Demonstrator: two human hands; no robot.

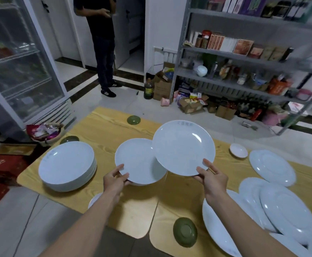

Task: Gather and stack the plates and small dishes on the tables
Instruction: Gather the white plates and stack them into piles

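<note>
The wooden counter [103,127] is spread across the lower frame, with a stack of white plates [67,164] set at left centre and loose white plates [281,206] overlapped at lower right. At centre, a raised white plate [183,147] is gripped at its near rim by the right hand [213,179], overlapping a second white plate [138,162] pinched at its near edge by the left hand [115,179]. A small white dish [238,150] is seen at right centre and a small green dish [185,231] at lower centre.
</note>
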